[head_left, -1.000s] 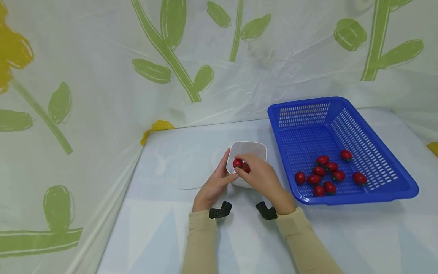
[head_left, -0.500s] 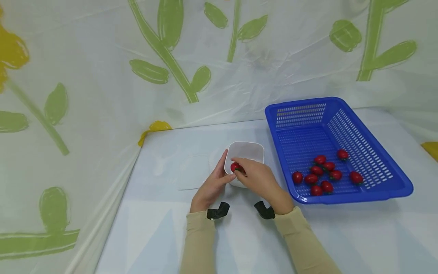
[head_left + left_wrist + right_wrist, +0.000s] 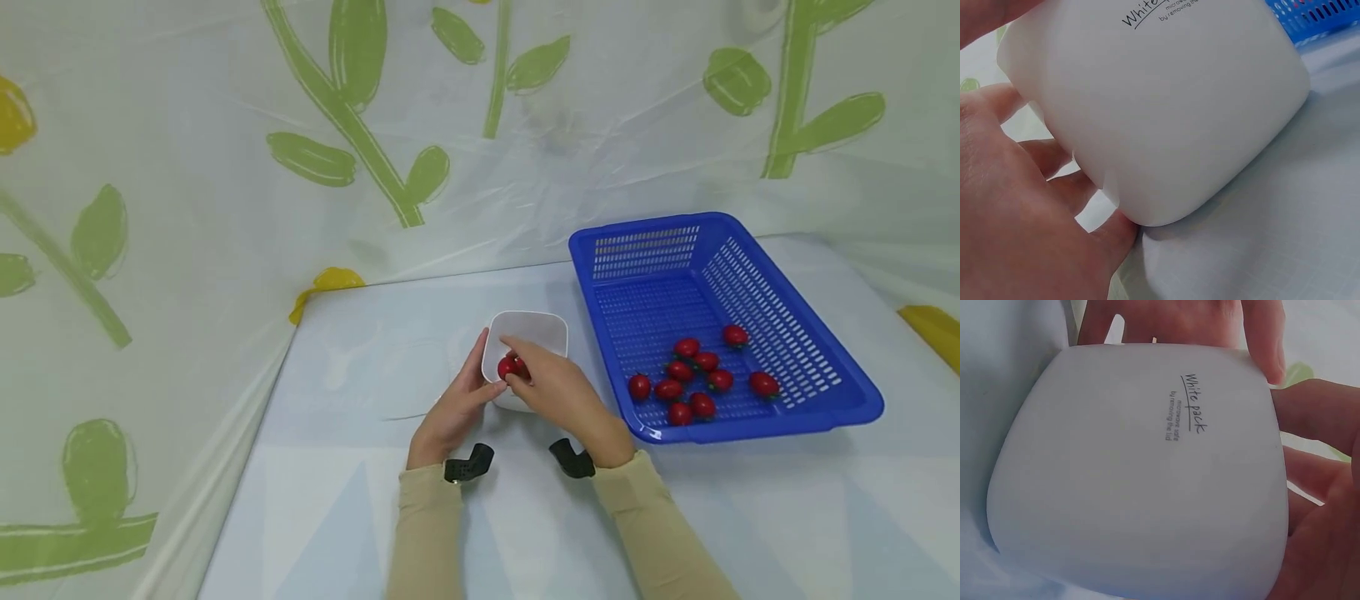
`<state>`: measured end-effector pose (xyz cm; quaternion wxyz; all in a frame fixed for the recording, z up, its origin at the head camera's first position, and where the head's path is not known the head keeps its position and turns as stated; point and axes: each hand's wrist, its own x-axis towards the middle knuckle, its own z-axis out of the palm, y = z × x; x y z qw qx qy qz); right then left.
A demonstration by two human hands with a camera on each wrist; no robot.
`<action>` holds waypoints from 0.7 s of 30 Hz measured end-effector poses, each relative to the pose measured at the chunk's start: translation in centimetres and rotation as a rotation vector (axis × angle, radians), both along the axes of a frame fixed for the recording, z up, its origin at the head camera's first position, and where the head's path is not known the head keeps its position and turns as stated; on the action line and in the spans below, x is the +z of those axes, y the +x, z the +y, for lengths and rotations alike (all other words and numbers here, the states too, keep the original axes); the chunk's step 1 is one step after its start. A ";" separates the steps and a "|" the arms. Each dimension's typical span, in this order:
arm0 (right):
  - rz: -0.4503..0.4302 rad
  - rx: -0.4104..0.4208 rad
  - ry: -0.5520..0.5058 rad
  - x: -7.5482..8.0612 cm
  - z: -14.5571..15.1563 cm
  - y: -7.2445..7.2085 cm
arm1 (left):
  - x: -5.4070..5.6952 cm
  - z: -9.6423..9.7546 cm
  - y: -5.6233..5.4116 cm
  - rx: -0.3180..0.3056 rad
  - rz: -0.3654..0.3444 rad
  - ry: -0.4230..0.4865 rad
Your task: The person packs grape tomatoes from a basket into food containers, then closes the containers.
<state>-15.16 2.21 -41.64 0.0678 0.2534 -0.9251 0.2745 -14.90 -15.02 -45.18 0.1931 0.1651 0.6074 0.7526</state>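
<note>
A white plastic food container [image 3: 528, 325], marked "White pack" on its side [image 3: 1147, 469], is on the table with its mouth up. My left hand [image 3: 452, 410] grips it from the left, with the thumb near its front rim and the fingers along its side [image 3: 1054, 156]. Over the mouth, my right hand [image 3: 558, 390] pinches a red cherry tomato [image 3: 507, 367] between thumb and fingers. Another bit of red shows just beside it, partly covered by the fingers. The container's inside is largely hidden by the right hand.
To the right stands a blue plastic basket [image 3: 600, 333] with several cherry tomatoes [image 3: 681, 370] in its near part. A clear, flat lid [image 3: 408, 383] lies left of the container, faint against the pale tablecloth [image 3: 330, 492]. Behind rises a leaf-patterned cloth [image 3: 225, 167].
My right hand's tomato has gone slightly lower into the container's mouth. The left hand keeps its grip. The whole scene has slid a little left in the head view.
</note>
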 end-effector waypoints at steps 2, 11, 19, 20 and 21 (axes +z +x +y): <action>0.000 -0.004 -0.008 0.0 0.0 -0.1 | 0.0 0.0 -0.1 -0.005 0.006 -0.001; -0.028 -0.006 -0.053 0.1 0.2 -0.2 | -0.1 0.1 -0.3 -0.012 0.011 0.008; -0.027 -0.028 -0.118 0.2 0.0 -0.2 | -0.1 0.0 -0.2 0.001 0.010 0.026; -0.029 -0.034 -0.132 0.2 0.0 -0.2 | -0.1 0.1 -0.2 0.000 0.014 0.033; -0.030 -0.042 -0.143 0.3 0.0 -0.2 | -0.2 0.1 -0.2 -0.001 0.018 0.043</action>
